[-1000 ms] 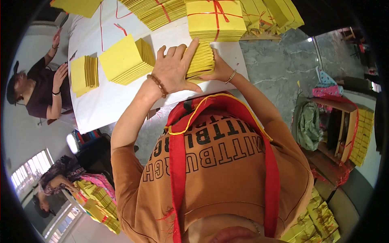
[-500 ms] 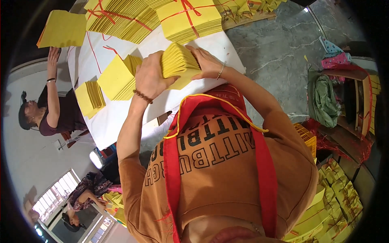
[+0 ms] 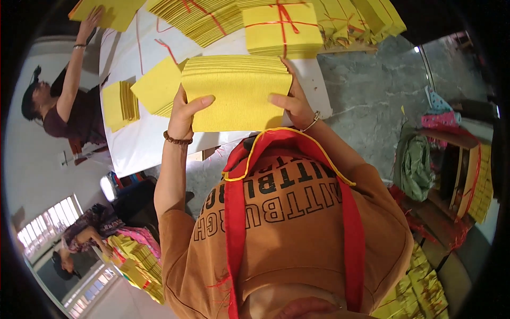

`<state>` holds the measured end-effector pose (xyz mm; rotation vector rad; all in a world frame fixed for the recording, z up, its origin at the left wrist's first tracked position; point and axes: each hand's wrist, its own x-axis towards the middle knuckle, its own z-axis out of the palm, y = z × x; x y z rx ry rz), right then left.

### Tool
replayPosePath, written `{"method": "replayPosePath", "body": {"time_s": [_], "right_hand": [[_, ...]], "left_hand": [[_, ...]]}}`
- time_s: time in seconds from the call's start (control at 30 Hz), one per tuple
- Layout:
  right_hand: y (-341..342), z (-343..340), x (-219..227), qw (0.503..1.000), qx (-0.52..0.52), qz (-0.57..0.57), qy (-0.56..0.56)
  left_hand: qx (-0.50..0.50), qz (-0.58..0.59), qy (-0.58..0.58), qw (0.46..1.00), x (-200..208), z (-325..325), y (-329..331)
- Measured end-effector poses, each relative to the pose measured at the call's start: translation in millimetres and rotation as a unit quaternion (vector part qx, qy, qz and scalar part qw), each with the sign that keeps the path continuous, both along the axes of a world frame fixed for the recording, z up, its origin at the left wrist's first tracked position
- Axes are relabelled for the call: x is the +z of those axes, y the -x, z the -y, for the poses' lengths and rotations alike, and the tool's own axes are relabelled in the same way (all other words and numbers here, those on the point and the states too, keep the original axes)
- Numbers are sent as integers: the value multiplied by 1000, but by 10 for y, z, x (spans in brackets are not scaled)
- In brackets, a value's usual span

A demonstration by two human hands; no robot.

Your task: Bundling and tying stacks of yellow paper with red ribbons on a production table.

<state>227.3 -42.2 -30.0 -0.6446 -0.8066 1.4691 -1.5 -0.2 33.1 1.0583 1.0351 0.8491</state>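
Two-handed grip on a thick stack of yellow paper [image 3: 239, 98], squeezed end to end by the left hand [image 3: 184, 112] and the right hand [image 3: 297, 103], with both thumbs across the ribbed front face and most fingers out of sight behind. Up at the near edge of the white worktop [image 3: 143, 146], broad face toward the body, layered edges along the top! Touching the worktop or lifted off it? Cannot tell from this angle. Just past the left hand, partly covered, another yellow pile [image 3: 155, 90]; farther left, a smaller pile [image 3: 119, 106]. Straight ahead, beyond the held stack, a bundle [image 3: 260, 38] tied crosswise with red ribbon [image 3: 282, 40]. And over at far left, on some yellow sheets [image 3: 116, 15], a co-worker's hand [image 3: 93, 20].
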Motion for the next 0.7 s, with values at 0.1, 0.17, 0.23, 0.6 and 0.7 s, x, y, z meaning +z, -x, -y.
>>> {"method": "replayPosePath", "body": {"time_s": [0.1,0.17,0.23,0.6,0.7], "right_hand": [[110,-234,316,995,55,34,73],[99,-499,481,976,93,154,-123],[236,-874,760,975,205,41,76],[1522,-1597,639,943,276,73,168],[1630,-1593,443,938,270,69,206]], "left_hand": [[45,-19,9,999,189,-39,112],[47,-35,-11,998,409,-161,210],[54,-31,-12,998,619,-306,376],[55,-28,145,987,291,-963,1806],[61,-19,137,988,-4,-970,1837]]}}
